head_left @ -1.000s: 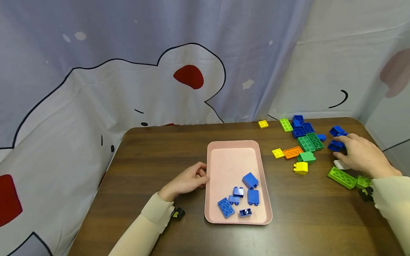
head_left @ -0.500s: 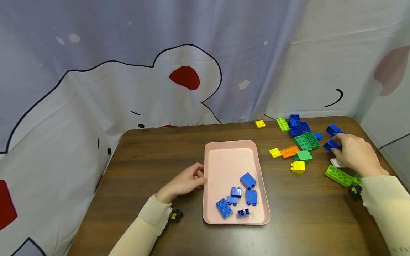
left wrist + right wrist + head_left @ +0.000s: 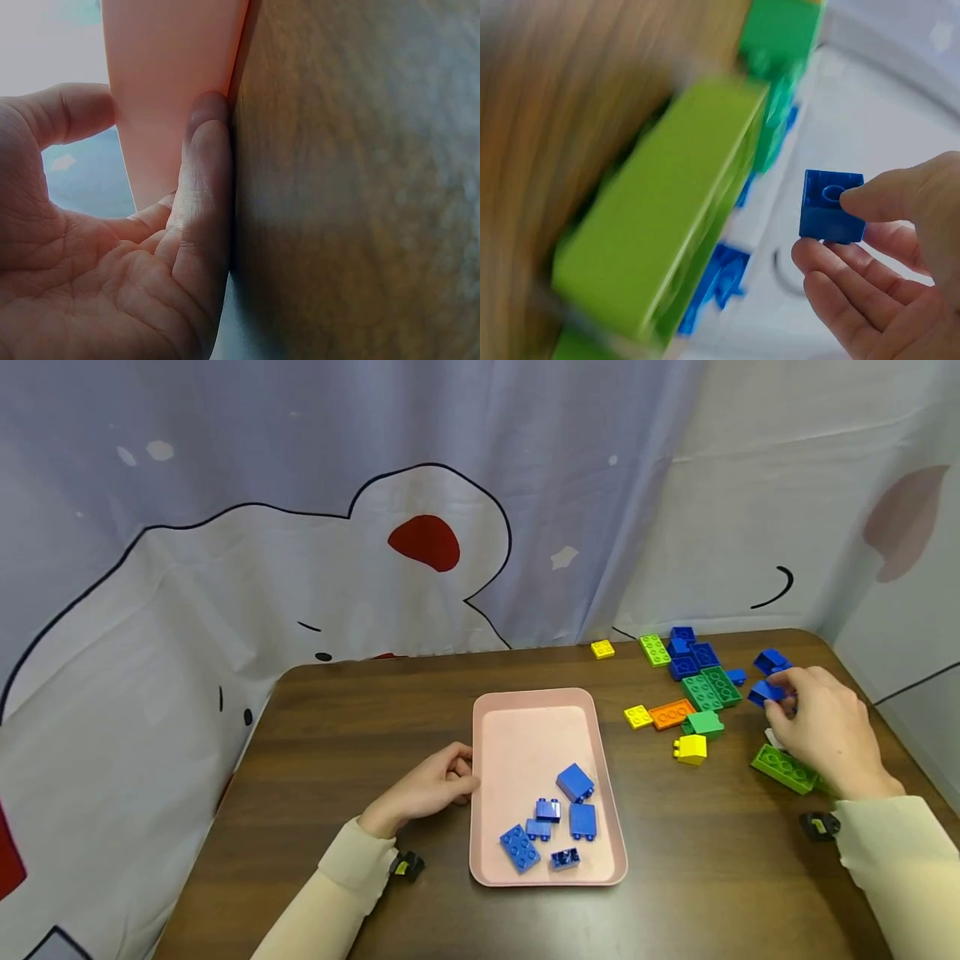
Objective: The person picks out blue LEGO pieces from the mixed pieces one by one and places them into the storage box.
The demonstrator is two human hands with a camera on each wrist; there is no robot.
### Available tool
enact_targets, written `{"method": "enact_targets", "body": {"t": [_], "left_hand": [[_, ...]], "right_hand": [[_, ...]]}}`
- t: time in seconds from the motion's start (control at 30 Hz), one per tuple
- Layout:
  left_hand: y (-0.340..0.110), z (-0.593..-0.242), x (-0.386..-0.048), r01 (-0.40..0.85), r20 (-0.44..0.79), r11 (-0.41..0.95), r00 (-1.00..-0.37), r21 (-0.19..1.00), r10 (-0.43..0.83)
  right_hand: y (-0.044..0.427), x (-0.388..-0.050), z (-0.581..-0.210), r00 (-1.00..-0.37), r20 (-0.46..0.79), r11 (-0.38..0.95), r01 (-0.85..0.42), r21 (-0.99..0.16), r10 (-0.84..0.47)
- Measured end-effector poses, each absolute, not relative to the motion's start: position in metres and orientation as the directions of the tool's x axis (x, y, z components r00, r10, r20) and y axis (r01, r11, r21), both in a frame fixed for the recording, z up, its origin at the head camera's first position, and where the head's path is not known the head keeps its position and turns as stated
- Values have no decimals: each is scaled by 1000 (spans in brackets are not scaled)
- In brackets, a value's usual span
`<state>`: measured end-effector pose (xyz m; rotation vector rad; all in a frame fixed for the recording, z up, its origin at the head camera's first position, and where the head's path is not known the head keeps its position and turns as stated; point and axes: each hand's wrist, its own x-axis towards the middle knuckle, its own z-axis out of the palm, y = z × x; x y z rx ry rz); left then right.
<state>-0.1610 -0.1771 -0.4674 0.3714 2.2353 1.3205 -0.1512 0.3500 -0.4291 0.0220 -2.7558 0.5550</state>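
In the head view my left hand [image 3: 426, 785] holds the left edge of a pink tray [image 3: 534, 735]. The left wrist view shows the thumb over the rim and fingers against the outer side of the tray [image 3: 161, 60]. At the right of the table my right hand [image 3: 834, 727] pinches a blue toy brick [image 3: 763, 692]. In the right wrist view that brick [image 3: 831, 223] sits between thumb and fingertips, its hollow underside partly showing. Several blue bricks [image 3: 582, 821] lie in the near half of the tray.
Another blue brick [image 3: 771, 661] lies just beyond my right hand. A lime brick [image 3: 783, 768] is near its wrist, partly covering a white piece. Green bricks [image 3: 702, 692], an orange brick [image 3: 672, 714] and yellow bricks [image 3: 691, 749] lie between. A curtain [image 3: 315, 577] hangs behind the table.
My right hand has taken hold of the blue brick and raised it slightly, with its wrist turned. The left hand stays on the tray. The whole head view has shifted a little.
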Motion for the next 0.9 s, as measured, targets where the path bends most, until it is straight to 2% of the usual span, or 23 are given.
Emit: {"method": "enact_targets", "body": {"t": [0.43,0.9], "left_hand": [[-181,-467,-160,-14,-284,506,-840,863,462],[-178,-466,-159,-7,-276,487,-831,873,483]], "right_hand": [[252,-123,-416,-858,476,841,-395,-370,-193],[188,-89,-420,-822,426,727,-548,-414,-377]]}}
